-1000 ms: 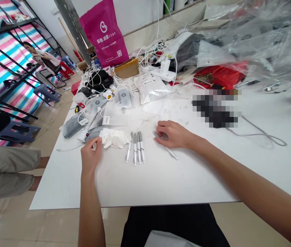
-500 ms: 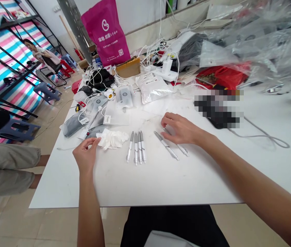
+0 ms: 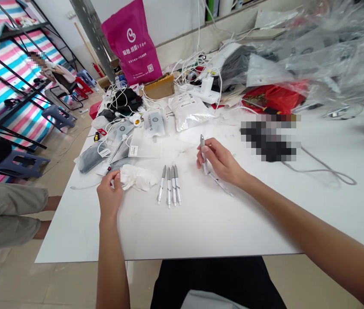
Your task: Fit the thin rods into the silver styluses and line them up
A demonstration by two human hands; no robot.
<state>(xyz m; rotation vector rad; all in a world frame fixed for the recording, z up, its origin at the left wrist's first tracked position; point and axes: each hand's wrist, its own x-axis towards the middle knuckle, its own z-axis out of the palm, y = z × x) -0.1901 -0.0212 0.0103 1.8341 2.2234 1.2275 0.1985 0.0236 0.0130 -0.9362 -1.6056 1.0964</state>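
Note:
My right hand is closed around a silver-and-white pen, held tip end up above the white table. Below that hand another pen lies on the tabletop, partly hidden by the fingers. In the middle, several matching pens lie side by side, grey ends pointing away from me. A crumpled white tissue rests to their left. At the tissue's left edge my left hand has its thumb and forefinger pinched on it.
Behind the tissue are packaged pouches and white cables. A white parcel, a magenta bag and clear plastic bags fill the back. A blurred black object with a cord is at right. Someone's legs are at left.
My right hand has picked up one of the two pens on the right and raised it upright. My left hand has shifted slightly right and up at the tissue's edge.

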